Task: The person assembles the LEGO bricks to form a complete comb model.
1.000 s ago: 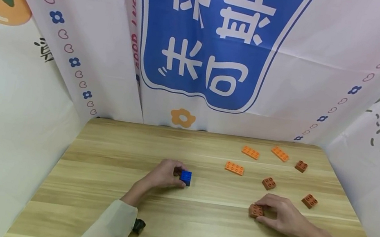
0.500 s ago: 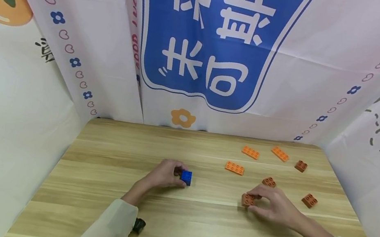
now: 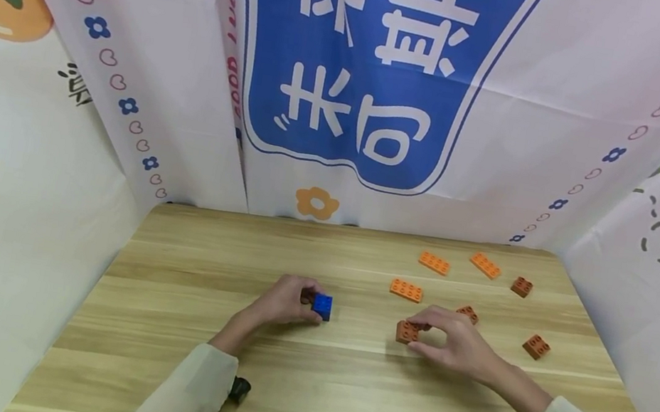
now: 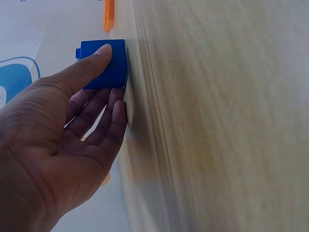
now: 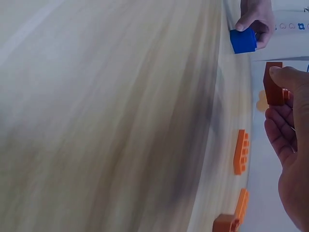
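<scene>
The left hand (image 3: 287, 301) pinches a blue brick (image 3: 323, 306) near the middle of the table; in the left wrist view the thumb of the hand (image 4: 63, 130) presses the side of the blue brick (image 4: 114, 72). To its right, the right hand (image 3: 459, 343) grips a reddish-brown brick (image 3: 406, 332) between thumb and fingers, studs up. The right wrist view shows this brown brick (image 5: 273, 87) raised off the table, a gap apart from the blue brick (image 5: 243, 41).
Behind the right hand lie several orange plates, the nearest (image 3: 406, 290) left of the others. A brown brick (image 3: 468, 313) is partly covered by the right hand; two more, one at the right (image 3: 536, 347), one at the back (image 3: 522, 287). Printed cloth surrounds the wooden table (image 3: 181, 247).
The right hand has moved left and a little toward the back with the brown brick, closer to the blue one. The left hand has stayed in place around the blue brick.
</scene>
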`<action>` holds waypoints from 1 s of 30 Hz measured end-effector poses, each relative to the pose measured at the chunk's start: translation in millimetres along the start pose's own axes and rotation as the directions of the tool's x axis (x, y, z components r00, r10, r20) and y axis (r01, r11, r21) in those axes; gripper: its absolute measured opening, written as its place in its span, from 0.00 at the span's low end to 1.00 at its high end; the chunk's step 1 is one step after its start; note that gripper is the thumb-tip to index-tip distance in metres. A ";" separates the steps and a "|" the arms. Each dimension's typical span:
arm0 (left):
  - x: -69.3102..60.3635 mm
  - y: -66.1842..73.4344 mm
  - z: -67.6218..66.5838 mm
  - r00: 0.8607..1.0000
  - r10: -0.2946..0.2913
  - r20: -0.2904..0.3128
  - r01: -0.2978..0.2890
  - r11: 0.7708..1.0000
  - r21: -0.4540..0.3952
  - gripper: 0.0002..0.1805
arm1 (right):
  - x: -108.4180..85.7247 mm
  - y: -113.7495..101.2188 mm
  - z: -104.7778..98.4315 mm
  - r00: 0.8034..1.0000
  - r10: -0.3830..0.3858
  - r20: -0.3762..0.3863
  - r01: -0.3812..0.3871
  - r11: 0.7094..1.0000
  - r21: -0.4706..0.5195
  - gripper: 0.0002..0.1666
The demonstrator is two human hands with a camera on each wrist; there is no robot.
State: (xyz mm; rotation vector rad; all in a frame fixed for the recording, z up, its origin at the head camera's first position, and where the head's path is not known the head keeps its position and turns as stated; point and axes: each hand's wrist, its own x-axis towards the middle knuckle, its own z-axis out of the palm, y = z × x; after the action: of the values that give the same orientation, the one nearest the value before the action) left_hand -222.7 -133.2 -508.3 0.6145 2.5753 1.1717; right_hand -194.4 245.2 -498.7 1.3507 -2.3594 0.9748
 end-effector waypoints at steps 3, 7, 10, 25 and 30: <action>0.4 0.5 -0.3 1.000 -0.001 0.001 0.001 1.000 0.000 0.19 | 6.4 -0.9 4.7 1.000 0.009 -0.012 -0.009 1.000 0.000 0.26; 0.7 0.8 -0.3 1.000 0.002 0.001 -0.002 1.000 -0.004 0.20 | 15.3 -1.9 12.4 0.999 0.028 -0.016 -0.028 1.000 -0.001 0.25; 0.6 0.6 -0.1 1.000 0.003 -0.001 -0.003 1.000 -0.002 0.20 | 21.9 -2.8 18.3 0.999 0.035 -0.016 -0.035 0.999 -0.002 0.24; 0.1 0.6 0.3 1.000 -0.004 -0.007 0.004 1.000 -0.003 0.21 | 46.9 -0.6 48.8 0.999 0.029 -0.044 -0.029 1.000 0.007 0.23; 0.8 1.5 0.3 1.000 -0.001 -0.006 0.001 1.000 -0.010 0.21 | 54.6 -3.5 56.9 0.997 0.072 -0.026 -0.071 0.996 0.050 0.22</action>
State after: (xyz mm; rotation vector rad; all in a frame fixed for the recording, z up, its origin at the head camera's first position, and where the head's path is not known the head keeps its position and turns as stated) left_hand -222.8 -131.8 -507.4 0.6078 2.5732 1.1869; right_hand -214.7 170.1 -511.3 1.2687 -2.3929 1.0715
